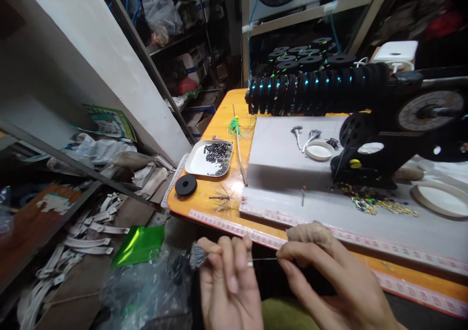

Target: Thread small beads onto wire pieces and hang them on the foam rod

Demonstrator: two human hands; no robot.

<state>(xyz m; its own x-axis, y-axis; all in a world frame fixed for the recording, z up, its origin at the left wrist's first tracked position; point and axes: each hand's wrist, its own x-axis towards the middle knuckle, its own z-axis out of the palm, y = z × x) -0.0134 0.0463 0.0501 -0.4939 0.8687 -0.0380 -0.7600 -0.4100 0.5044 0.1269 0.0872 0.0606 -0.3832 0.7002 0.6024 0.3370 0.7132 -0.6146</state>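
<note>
In front of the table edge, my left hand is closed on a bundle of strands with a flared grey tuft that sticks out to the left. A thin straight line, wire or thread, runs from that hand to the right. My right hand pinches its far end between thumb and forefinger. Similar grey-tufted bundles lie on the grey board beside a small round white dish. A short thin piece with an orange tip rests on the board above my right hand.
A black machine carrying a row of black spools stands at the right. Loose beads lie below it. On the orange table are a white tray of small dark parts, a black spool and a wooden stick.
</note>
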